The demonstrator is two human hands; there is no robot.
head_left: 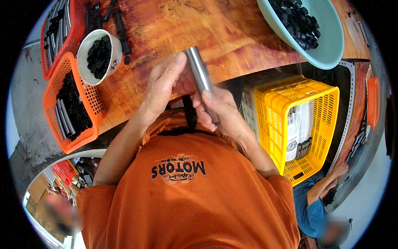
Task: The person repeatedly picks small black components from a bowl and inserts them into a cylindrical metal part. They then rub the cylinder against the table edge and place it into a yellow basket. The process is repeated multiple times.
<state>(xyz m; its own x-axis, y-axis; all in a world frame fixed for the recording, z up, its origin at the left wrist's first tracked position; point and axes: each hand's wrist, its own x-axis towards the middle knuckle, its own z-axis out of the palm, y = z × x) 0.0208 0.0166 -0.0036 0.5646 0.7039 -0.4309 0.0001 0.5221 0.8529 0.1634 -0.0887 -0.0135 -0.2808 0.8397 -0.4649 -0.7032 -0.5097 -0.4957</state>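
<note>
A shiny metal tube [198,68] stands slanted above the table's near edge, its far end pointing up and to the left. My right hand [226,110] is wrapped round its lower part, with the thumb lying along the side. Just left of the tube's upper end is my left hand [163,85], its fingers stretched out and the palm turned toward the tube. Whether those fingertips touch the metal I cannot tell. Part of the left hand's fingers is hidden behind its thumb side.
On the wooden table [166,33] at left stand a white bowl [85,56] of black caps, an orange basket [74,147] and a red basket [45,70] with tubes. A pale blue basin [331,58] holds black parts. Right: a yellow crate [273,124] with tubes; a co-worker's arm [327,182].
</note>
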